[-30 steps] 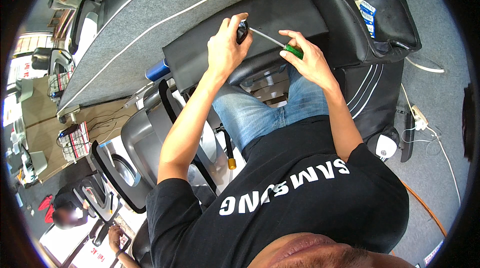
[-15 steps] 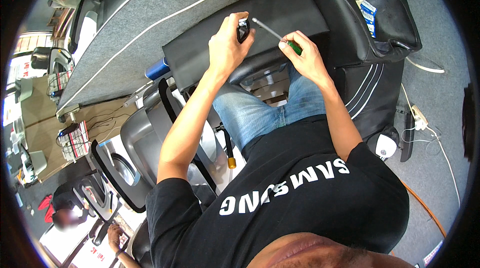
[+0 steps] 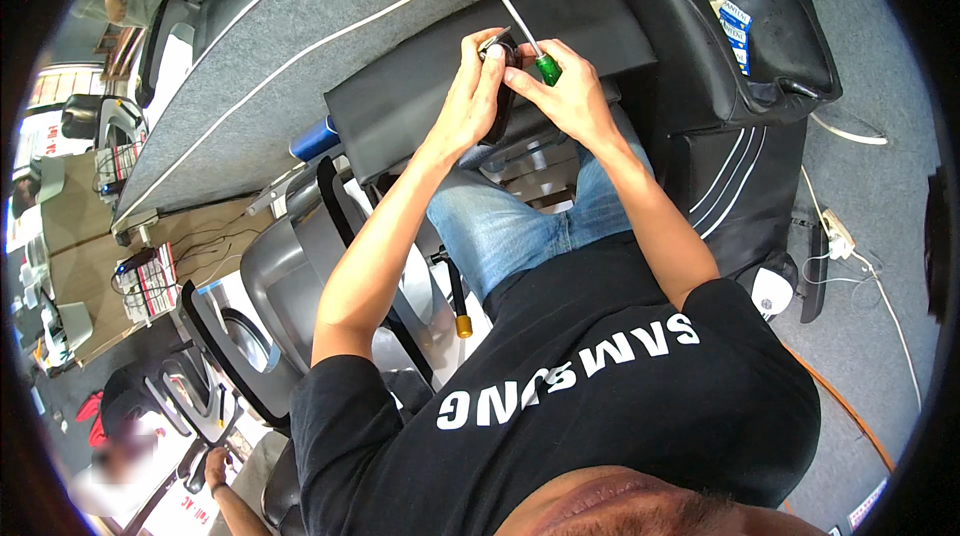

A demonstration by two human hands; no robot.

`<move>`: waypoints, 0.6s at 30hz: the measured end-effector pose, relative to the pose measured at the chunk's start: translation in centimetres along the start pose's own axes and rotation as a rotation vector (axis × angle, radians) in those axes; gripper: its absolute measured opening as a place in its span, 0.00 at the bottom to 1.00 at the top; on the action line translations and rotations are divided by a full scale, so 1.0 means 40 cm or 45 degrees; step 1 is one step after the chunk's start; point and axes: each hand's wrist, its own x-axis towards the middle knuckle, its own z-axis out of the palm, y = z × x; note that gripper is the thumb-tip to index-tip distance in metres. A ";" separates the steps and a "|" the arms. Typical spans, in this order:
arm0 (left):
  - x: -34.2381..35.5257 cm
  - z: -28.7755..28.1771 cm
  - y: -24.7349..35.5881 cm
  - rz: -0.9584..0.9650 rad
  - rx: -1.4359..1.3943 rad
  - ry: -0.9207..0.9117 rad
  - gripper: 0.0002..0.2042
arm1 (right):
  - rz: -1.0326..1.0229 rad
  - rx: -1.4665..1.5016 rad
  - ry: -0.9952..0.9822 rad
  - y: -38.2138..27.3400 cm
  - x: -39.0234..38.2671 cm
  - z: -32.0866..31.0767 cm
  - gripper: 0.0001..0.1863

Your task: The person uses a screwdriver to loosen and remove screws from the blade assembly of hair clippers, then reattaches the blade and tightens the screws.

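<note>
My left hand (image 3: pixel 466 104) is closed round a small black object (image 3: pixel 502 118) with a shiny metallic bit at its far end; its exact kind is hard to make out. In my right hand (image 3: pixel 577 101) is a screwdriver with a green handle (image 3: pixel 548 70), its shaft pointing away and up to the left, clear of the black object. The fingers of my right hand also reach the black object's right side, so both hands meet over it. Below them lies a black padded surface (image 3: pixel 400 101).
A black padded seat (image 3: pixel 690 26) stands at the right, with blue-and-white packets (image 3: pixel 736 39) and a cable on it. A grey partition (image 3: pixel 300 46) runs behind. Chairs (image 3: pixel 280 276) and another person's arm (image 3: pixel 235 501) are at the left. A power socket (image 3: pixel 838 234) lies on the floor.
My right hand has moved left to the black object, and the screwdriver's tip has swung upward, away from it. The black object has turned and shows more of its length.
</note>
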 end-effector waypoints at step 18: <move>-0.005 0.017 0.010 0.081 0.006 0.219 0.20 | -0.188 -0.045 0.273 -0.027 -0.021 0.040 0.18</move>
